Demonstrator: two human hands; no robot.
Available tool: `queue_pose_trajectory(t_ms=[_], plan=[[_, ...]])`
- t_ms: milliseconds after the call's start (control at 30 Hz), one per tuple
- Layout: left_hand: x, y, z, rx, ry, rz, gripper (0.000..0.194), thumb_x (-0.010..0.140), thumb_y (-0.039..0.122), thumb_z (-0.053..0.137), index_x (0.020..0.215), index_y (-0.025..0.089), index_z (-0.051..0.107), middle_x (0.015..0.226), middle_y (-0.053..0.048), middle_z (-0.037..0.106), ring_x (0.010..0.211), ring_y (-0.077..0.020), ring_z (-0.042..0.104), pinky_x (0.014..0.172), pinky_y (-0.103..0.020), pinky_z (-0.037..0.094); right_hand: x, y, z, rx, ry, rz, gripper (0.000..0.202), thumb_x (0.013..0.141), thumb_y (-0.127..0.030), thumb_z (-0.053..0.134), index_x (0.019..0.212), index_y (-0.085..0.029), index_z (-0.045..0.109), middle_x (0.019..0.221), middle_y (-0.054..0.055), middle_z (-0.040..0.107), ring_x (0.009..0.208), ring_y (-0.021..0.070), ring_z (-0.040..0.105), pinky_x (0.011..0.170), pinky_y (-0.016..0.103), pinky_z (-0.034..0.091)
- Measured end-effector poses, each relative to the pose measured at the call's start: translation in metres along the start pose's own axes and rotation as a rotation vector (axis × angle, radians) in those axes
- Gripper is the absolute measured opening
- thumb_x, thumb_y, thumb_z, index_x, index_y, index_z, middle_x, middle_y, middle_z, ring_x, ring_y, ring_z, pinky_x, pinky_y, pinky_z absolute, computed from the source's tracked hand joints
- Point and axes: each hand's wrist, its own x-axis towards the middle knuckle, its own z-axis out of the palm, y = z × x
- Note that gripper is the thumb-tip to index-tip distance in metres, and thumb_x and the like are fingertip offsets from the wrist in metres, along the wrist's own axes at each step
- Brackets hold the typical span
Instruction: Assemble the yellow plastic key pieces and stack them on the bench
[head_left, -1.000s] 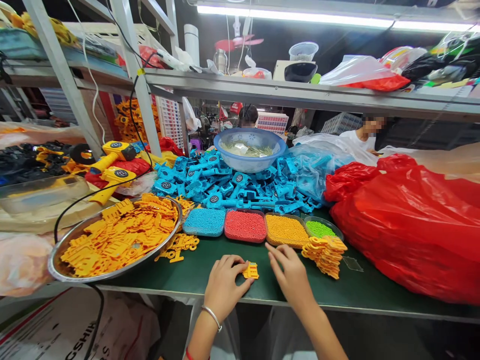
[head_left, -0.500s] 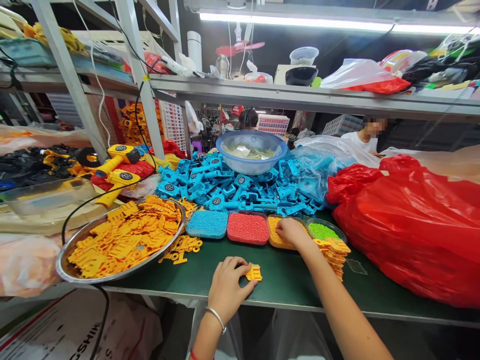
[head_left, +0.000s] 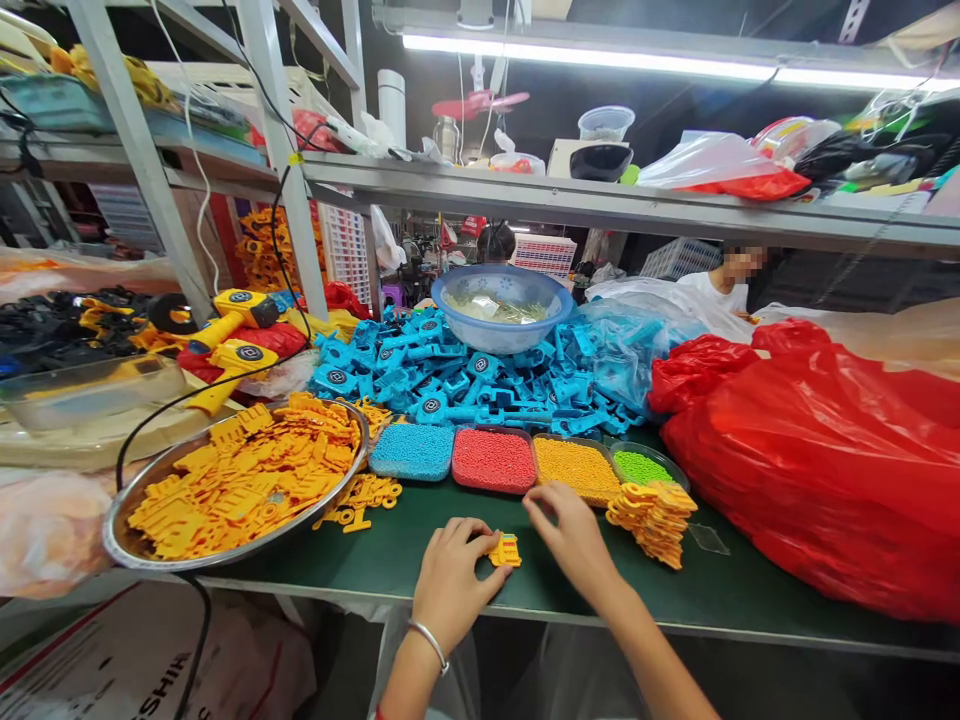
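Observation:
A small yellow plastic piece (head_left: pixel 506 549) with slots and a few coloured beads in it lies on the green tabletop. My left hand (head_left: pixel 454 562) holds its left edge between thumb and fingers. Just right of the piece, my right hand (head_left: pixel 568 530) hovers with thumb and index finger drawn together. Whatever is in that pinch is too small to make out. Behind my hands stand trays of blue beads (head_left: pixel 412 452), red beads (head_left: pixel 493 461), yellow beads (head_left: pixel 576 469) and green beads (head_left: pixel 645 465). A stack of yellow plastic pieces (head_left: pixel 654 522) rises right of my right hand.
A steel basin (head_left: pixel 112 540) heaped with yellow pieces stands at the left, loose ones beside it. Blue plastic parts (head_left: pixel 450 385) are piled behind the trays under a blue bowl (head_left: pixel 502 330). A large red bag (head_left: pixel 817 470) bulges at the right. A shelf (head_left: pixel 600 205) crosses above.
My right hand has left the tray of yellow beads and come down and left, close to the yellow plastic piece. My left hand keeps its hold on the piece.

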Motion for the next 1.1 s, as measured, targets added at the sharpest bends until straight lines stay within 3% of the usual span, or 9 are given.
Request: queue_pose_trajectory(t_ms=[167, 533, 667, 800, 933, 1100], plan=[[0.000, 0.001, 0.000, 0.015, 0.011, 0.010, 0.018, 0.074, 0.031, 0.063, 0.091, 0.028, 0.066, 0.095, 0.000, 0.062, 0.092, -0.0194, 0.052, 0.077, -0.034, 0.039, -0.036, -0.018, 0.023, 0.178, -0.025, 0.042, 0.016, 0.082, -0.022, 0.050, 0.077, -0.020, 0.065, 0.072, 0.002, 0.055, 0.069, 0.0166, 0.053, 0.062, 0.026, 0.041], [0.000, -0.001, 0.002, 0.012, 0.013, 0.016, 0.020, 0.074, 0.031, 0.063, 0.093, 0.028, 0.066, 0.096, -0.001, 0.062, 0.092, -0.0198, 0.052, 0.077, -0.034, 0.041, -0.045, -0.013, 0.033, 0.224, 0.034, -0.015, 0.024, 0.086, -0.028, 0.047, 0.084, -0.023, 0.070, 0.069, 0.003, 0.056, 0.069, 0.0168, 0.053, 0.062, 0.028, 0.043], [0.000, -0.001, 0.002, 0.019, 0.011, 0.012, 0.022, 0.072, 0.032, 0.066, 0.093, 0.028, 0.066, 0.096, 0.000, 0.062, 0.093, -0.0192, 0.052, 0.078, -0.034, 0.040, -0.032, -0.006, 0.018, 0.189, 0.103, -0.012, 0.025, 0.087, -0.030, 0.044, 0.089, -0.020, 0.067, 0.075, 0.004, 0.057, 0.073, 0.0172, 0.054, 0.067, 0.028, 0.044], [0.000, -0.001, 0.001, 0.015, 0.011, 0.012, 0.021, 0.072, 0.032, 0.066, 0.092, 0.027, 0.066, 0.096, 0.000, 0.062, 0.092, -0.0187, 0.053, 0.078, -0.034, 0.040, 0.004, 0.015, -0.005, -0.082, 0.201, 0.016, 0.024, 0.087, -0.025, 0.043, 0.088, -0.017, 0.066, 0.080, 0.006, 0.059, 0.079, 0.0196, 0.053, 0.071, 0.030, 0.042], [0.001, -0.001, 0.001, 0.009, 0.019, 0.021, 0.021, 0.073, 0.033, 0.064, 0.093, 0.027, 0.066, 0.096, 0.000, 0.061, 0.091, -0.0187, 0.053, 0.078, -0.034, 0.041, 0.035, 0.032, -0.022, -0.428, 0.131, -0.001, 0.022, 0.082, -0.013, 0.046, 0.079, -0.016, 0.068, 0.080, 0.008, 0.062, 0.080, 0.0220, 0.049, 0.071, 0.031, 0.038], [0.001, -0.001, 0.001, 0.012, 0.024, 0.021, 0.021, 0.074, 0.033, 0.064, 0.094, 0.028, 0.066, 0.095, 0.000, 0.062, 0.091, -0.0192, 0.053, 0.078, -0.034, 0.041, 0.048, 0.053, -0.061, -0.489, 0.137, 0.019, 0.023, 0.080, -0.014, 0.048, 0.077, -0.018, 0.070, 0.080, 0.008, 0.066, 0.078, 0.0227, 0.049, 0.065, 0.032, 0.036]])
